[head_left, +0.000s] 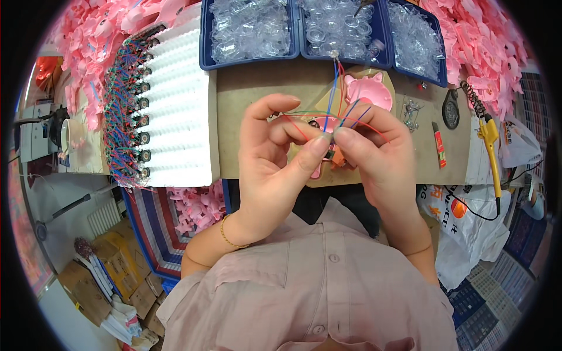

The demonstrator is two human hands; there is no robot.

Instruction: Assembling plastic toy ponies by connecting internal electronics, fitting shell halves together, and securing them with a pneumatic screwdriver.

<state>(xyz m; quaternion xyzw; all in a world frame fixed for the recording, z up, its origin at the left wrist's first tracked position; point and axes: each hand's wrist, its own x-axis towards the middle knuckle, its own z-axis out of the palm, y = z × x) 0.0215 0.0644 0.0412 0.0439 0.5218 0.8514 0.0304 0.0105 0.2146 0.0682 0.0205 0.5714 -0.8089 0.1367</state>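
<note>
Thin coloured wires (333,88), red, blue and green, fan out between my hands over the near part of the table. My left hand (272,149) is closed, with thumb and index finger pinching the wires. Opposite it and almost touching it, my right hand (377,146) pinches wires too. A small dark part shows just below the fingertips; I cannot tell which hand holds it. Behind the hands lies a hollow pink animal-shaped shell (369,92), and more pink and orange pieces are partly hidden beneath the fingers.
Blue trays (205,35) of clear plastic parts line the back. At left, a white foam block (181,105) holds wired round parts. To the right are a red cutter knife (439,146), a dark metal disc (451,109) and a yellow soldering iron (489,137) in a coil. Pink shells pile at both sides.
</note>
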